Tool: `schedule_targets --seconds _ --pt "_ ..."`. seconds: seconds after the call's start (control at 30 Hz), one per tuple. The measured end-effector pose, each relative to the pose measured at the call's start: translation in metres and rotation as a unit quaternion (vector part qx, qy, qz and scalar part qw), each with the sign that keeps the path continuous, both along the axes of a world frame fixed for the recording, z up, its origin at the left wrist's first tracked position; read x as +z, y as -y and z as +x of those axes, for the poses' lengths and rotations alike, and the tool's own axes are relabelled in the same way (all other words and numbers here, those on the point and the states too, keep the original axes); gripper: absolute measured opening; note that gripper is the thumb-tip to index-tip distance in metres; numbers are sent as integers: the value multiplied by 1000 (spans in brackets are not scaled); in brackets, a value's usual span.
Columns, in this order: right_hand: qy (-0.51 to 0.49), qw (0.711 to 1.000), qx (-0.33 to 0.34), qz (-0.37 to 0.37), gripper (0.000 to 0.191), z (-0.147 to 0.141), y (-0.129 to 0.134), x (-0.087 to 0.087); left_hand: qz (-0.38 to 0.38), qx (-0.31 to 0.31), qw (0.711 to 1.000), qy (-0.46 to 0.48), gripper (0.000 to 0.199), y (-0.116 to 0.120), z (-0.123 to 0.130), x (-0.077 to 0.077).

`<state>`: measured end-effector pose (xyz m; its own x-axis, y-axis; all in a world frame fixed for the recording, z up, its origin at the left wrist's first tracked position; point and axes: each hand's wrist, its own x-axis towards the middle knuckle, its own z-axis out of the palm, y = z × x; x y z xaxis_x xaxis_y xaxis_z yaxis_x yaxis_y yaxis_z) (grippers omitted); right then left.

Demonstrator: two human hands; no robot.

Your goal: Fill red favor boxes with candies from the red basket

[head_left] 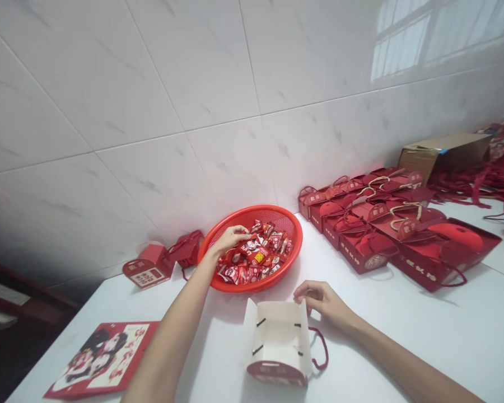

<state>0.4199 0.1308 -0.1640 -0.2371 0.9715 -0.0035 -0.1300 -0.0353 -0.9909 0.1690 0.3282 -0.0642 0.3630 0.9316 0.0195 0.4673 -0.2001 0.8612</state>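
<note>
My left hand [231,239] reaches into a red plastic basket [292,263] of small wrapped candies [239,273]. Its fingers are closed at the upper edge of a red candy packet [254,250] with a yellow mark, larger than the wrapped pieces around it. Nearer to me stands a gift box [277,336], its lid flaps spread and its cream inside bare, with black cord ends showing in the walls. A dark red cord handle [325,350] loops out on its right. My right hand [323,302] has its fingers curled around the box's far right corner.
Several filled-out red gift boxes [361,224] with cord handles stand in rows at the right. Behind them are a cardboard carton [445,154] and loose red ribbons [466,182]. Two small red boxes [149,266] sit left of the basket, and a printed red bag [105,358] lies front left.
</note>
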Motion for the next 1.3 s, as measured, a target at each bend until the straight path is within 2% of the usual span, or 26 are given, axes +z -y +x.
schedule_targets --seconds 0.23,0.37,0.53,0.67,0.77,0.83,0.97,1.07,1.13,1.2,1.23,1.3 --pt "-6 1000 -4 0 23 -1 -1 2 7 20 993 118 33 -3 4 4" --pt "7 1000 -4 -1 21 0 2 5 9 29 989 146 38 -3 3 2" --pt "12 1000 -1 -2 23 -1 5 5 16 71 981 180 46 -5 2 -1" --pt "-22 999 -21 -23 23 -6 13 8 29 74 983 166 42 3 9 6" --pt "-83 994 -52 -46 28 -7 14 14 39 41 989 140 43 20 24 19" --pt "-123 990 -59 -43 38 -2 11 21 42 -6 991 124 42 39 38 30" --pt "-217 975 -23 -39 56 12 1 33 7 -188 979 73 30 85 73 48" --pt "-260 965 14 -41 57 15 3 39 40 -261 964 -6 22 116 95 50" --pt "-248 967 33 -43 51 12 7 40 47 -299 953 -36 21 124 102 48" --pt "-223 973 35 -51 43 7 9 38 58 -307 949 -43 24 119 101 46" --pt "-214 975 32 -55 41 5 10 35 70 -290 953 -48 26 111 96 46" --pt "-202 977 28 -60 42 1 10 31 100 -204 970 -86 27 88 79 48"
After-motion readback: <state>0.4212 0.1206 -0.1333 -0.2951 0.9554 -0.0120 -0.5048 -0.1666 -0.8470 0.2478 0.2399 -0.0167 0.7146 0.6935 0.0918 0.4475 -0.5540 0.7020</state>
